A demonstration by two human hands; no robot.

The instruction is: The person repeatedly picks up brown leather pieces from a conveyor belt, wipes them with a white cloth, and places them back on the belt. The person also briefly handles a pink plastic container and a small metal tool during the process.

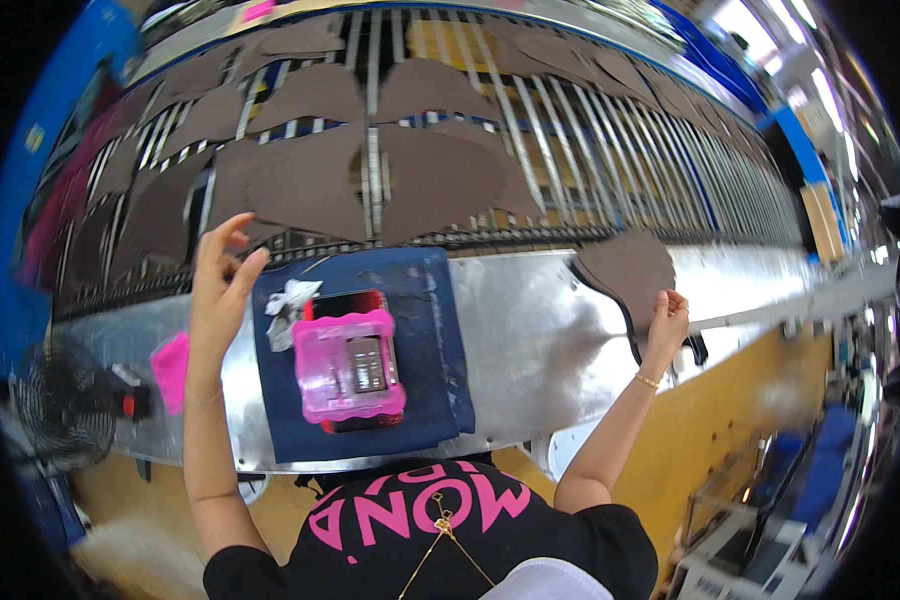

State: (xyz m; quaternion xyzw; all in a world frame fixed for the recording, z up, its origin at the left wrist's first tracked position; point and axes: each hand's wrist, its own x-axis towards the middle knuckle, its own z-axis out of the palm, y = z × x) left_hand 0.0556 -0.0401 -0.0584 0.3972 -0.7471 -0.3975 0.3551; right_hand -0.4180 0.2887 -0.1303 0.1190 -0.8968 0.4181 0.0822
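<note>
Right hand [667,318] pinches a dark brown cut leather piece [627,268] by its lower edge, over the steel table [530,330] beside the slatted conveyor [570,130]. Left hand [220,285] is raised w/ fingers spread, holding nothing, near the pink tray [348,368] on a navy cloth [440,330]. Risk: held by one edge only, the piece could droop & slip, or drop crooked onto pieces already on the slats.

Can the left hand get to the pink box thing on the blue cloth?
Probably yes. The left hand is open and raised just left of the pink box, which sits on the blue cloth. Only a crumpled white scrap lies between them, and nothing covers the box.
</note>
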